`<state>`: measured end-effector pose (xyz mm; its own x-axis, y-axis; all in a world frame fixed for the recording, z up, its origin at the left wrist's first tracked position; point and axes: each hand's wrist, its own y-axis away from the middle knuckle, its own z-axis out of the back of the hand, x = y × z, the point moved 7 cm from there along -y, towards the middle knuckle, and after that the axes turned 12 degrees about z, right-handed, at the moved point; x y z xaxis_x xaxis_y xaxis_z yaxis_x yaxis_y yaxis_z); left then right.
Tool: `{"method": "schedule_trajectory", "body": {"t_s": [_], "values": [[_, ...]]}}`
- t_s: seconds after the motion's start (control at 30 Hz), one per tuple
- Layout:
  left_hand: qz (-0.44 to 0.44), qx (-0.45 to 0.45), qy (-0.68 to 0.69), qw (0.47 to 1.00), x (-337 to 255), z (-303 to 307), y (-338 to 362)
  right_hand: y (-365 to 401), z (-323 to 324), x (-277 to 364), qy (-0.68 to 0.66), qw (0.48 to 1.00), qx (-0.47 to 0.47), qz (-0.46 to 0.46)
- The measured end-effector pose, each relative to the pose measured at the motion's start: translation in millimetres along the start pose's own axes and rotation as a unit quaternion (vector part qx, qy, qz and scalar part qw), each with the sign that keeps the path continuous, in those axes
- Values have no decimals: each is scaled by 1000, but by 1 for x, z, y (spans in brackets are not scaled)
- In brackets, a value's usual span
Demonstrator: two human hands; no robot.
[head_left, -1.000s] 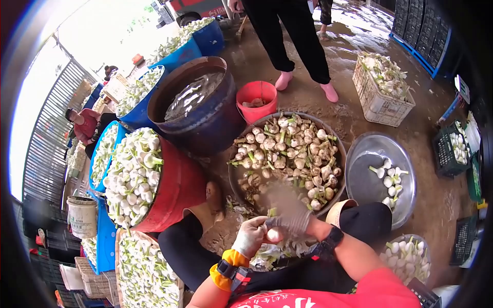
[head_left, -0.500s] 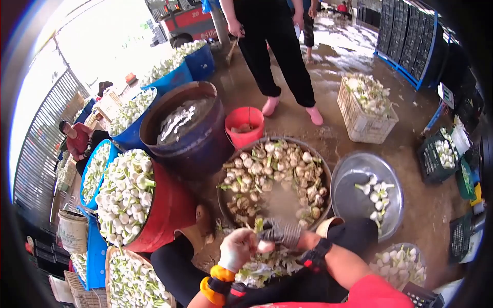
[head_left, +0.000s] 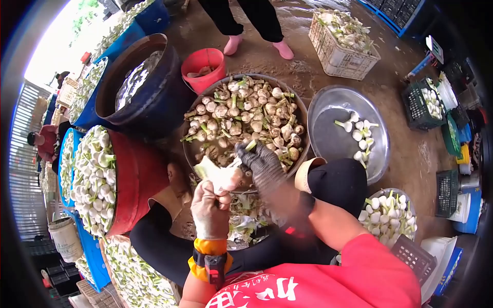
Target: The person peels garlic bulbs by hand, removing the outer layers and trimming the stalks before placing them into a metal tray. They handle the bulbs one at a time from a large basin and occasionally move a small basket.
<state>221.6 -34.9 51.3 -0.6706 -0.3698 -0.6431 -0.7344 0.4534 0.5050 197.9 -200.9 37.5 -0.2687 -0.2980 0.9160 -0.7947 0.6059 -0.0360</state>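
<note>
My left hand (head_left: 209, 208), in a pale glove, is closed around a garlic bulb (head_left: 228, 179) with loose whitish skin spread above it. Just right of the bulb, my right hand (head_left: 264, 169) wears a dark grey glove, its fingers curled and partly blurred. A short green stalk shows at its fingertips; what they grip I cannot tell. Both hands are at the near rim of a wide basin (head_left: 305, 149) of soiled garlic bulbs (head_left: 257, 110) standing in murky water. Below the hands, between my legs, lies a heap of peeled skins and leaves (head_left: 244, 220).
A steel bowl (head_left: 328, 110) at the right holds several clean bulbs; another bowl of white garlic (head_left: 387, 215) stands by my knee. A red tub (head_left: 136, 174) heaped with garlic is at the left, near a blue drum (head_left: 149, 110) and red bucket (head_left: 208, 72). Someone's legs (head_left: 257, 20) stand beyond.
The view has tilted downward and shifted right. My hands, close together before, have moved up toward the basin and slightly apart; the bulb and its loose skin now show in my left hand.
</note>
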Motion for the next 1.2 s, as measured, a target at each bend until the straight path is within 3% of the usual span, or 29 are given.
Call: {"method": "schedule_trajectory", "body": {"t_s": [0.1, 0.17, 0.23, 0.3, 0.4, 0.43, 0.47, 0.57, 0.63, 0.7, 0.77, 0.8, 0.83, 0.87, 0.9, 0.93, 0.97, 1.0, 1.03, 1.1, 1.13, 1.17, 1.2], "values": [[-77, 2, -76, 994, -22, -4, 6, -16, 13, 6, -27, 999, 3, 23], [-97, -60, -184, 976, -26, -6, 6, -13, -3, 5, -31, 996, 82, -15], [-113, -77, -199, 970, -28, -12, 3, -3, -11, -3, 64, 984, 165, -6], [-170, -56, -300, 937, -27, -3, -4, 7, -24, -3, 94, 966, 238, 32], [-221, -57, -361, 904, -30, -5, 2, 10, -24, -1, 130, 962, 240, 24], [-160, -7, -253, 954, -26, -4, 1, 11, -26, 3, 147, 959, 241, 21], [-98, 42, -139, 985, -23, -6, 1, 19, -28, 4, 45, 971, 229, -46], [61, 125, 143, 980, -18, -12, 2, 18, -28, -6, -44, 970, 236, -47], [52, 177, 101, 978, -20, -12, 9, 12, -25, -12, -102, 963, 249, -33], [50, 92, 66, 992, -12, 7, 12, 10, -10, -29, -54, 980, 191, -26], [48, 69, 66, 994, -9, 23, 18, 9, 5, -51, -16, 989, 141, -35], [16, 69, 34, 997, -15, 34, 22, -4, 11, -22, -150, 986, 25, -60], [-14, 67, 0, 998, -21, 40, 27, -16, 23, -8, -280, 951, -95, -85], [-26, -24, -98, 995, -31, 34, 39, -40, 42, -15, -254, 967, 14, -30], [-26, 114, -301, 947, -24, 46, 30, -37, 33, 2, -160, 986, 36, -19], [-141, 109, -533, 827, -24, 37, 28, -34, 24, 19, -65, 996, 56, -9], [-244, 91, -722, 640, -17, 29, 27, -21, 8, 18, 16, 977, 181, -112], [-282, 94, -679, 671, -12, 45, 16, -23, -4, 14, 135, 941, 265, 159], [-110, 65, -538, 833, -14, 48, 7, -8, -15, -1, 151, 921, 339, 117], [52, 125, -300, 944, -15, 27, 11, 26, -33, -33, 191, 853, 484, 41], [62, 154, -311, 936, -7, 21, 12, 33, -38, -25, 147, 876, 458, 49], [68, 185, -323, 926, 1, 13, 14, 34, -40, -17, 175, 875, 430, 135], [93, 140, -289, 942, 9, 12, 15, 36, -42, -6, 209, 869, 393, 217]]}}
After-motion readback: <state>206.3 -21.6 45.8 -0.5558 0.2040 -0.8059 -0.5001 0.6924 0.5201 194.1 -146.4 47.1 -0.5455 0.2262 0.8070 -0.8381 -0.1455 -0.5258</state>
